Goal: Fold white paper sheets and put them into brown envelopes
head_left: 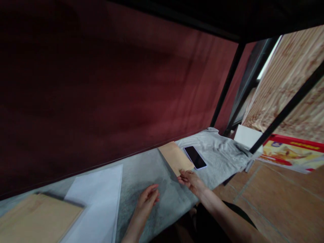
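Note:
My right hand (190, 179) rests on the near corner of a small brown envelope (175, 157) that lies on a grey cloth (152, 175); its fingers are stretched toward the envelope's edge. My left hand (148, 199) lies on the grey cloth, fingers loosely curled and slightly apart, holding nothing. A black phone (195, 157) lies face up just right of the envelope. To the left sits a white sheet (97, 199), and beyond it a larger brown envelope (35, 219).
A dark red wall panel (113, 94) rises right behind the cloth-covered surface. Black metal frame bars (227, 81) stand at the right. A white box (247, 136) and a red and yellow printed box (291, 152) sit by the tiled floor (273, 192).

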Tool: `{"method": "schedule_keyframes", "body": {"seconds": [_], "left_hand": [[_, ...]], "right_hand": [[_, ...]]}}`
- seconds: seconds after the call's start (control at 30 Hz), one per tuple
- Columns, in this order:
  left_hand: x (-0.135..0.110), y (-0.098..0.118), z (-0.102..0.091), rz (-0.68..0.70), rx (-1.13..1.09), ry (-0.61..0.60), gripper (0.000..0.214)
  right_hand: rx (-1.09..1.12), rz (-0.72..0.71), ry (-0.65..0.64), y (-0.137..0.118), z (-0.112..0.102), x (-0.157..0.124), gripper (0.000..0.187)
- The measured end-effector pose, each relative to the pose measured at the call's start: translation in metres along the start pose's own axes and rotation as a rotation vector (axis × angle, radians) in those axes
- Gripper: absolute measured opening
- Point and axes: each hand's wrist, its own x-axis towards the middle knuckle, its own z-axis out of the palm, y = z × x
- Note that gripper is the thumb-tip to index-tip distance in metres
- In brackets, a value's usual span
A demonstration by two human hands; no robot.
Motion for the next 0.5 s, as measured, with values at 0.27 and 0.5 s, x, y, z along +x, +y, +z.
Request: {"method": "schedule_keyframes", "body": {"seconds": [0.27, 0.5], "left_hand": [[-0.001, -0.005, -0.002, 0.053, 0.010, -0.011, 0.063], [0.003, -0.017, -0.001, 0.076, 0.082, -0.027, 0.067]], "right_hand": [[0.051, 0.053, -0.020, 0.000, -0.002, 0.001, 0.027], [-0.001, 0.119, -0.041, -0.009, -0.001, -0.004, 0.028]]}}
